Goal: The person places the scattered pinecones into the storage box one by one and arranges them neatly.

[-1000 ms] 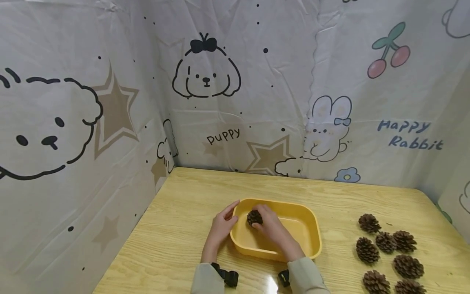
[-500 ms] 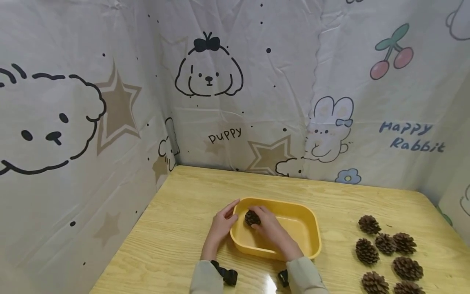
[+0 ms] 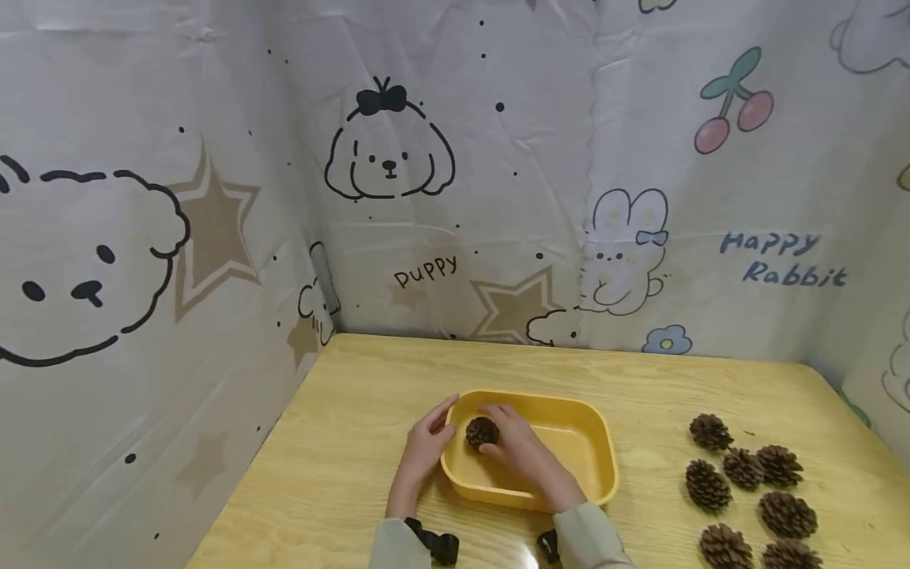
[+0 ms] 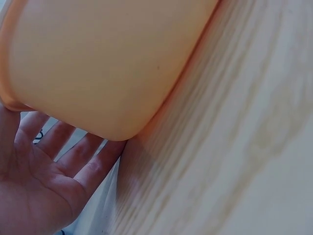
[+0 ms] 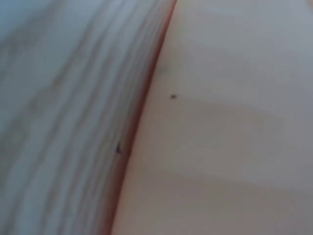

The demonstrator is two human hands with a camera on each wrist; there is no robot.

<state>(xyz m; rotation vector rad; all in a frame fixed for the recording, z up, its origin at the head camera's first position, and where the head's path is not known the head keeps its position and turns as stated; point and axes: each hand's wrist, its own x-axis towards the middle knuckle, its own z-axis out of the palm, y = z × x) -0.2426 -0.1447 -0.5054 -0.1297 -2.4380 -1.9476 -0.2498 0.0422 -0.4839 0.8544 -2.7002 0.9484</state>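
Yellow tray (image 3: 579,452) sat on the wood-grain table (image 3: 370,387), head view. One pine cone (image 3: 482,434) was inside it, near the left end. Right hand (image 3: 524,452) reached over the near rim into the tray; thumb and fingers stood around the right side of that cone (couldn't tell whether they gripped it or lay loose). Left hand (image 3: 423,448) was at the tray's left end, touching it, fingers extended along the outside, thumb by the rim, not clenched. Pale sleeves (image 3: 400,545) and black straps (image 3: 444,548) showed at the wrists. Seven loose cones (image 3: 787,514) lay on the table to the right, well apart from the tray. Patterned cloth (image 3: 426,229) hung behind, printed with puppies, a rabbit, cherries.

Left wrist view: tray's outer wall filled the upper left, tinted orange. Palm showed, fingers straight and slightly spread, reaching behind the wall. Wood grain ran down the right.

Right wrist view: blurred. Tray wall on the right, table grain on the left, dark reddish line between, two small dark specks.
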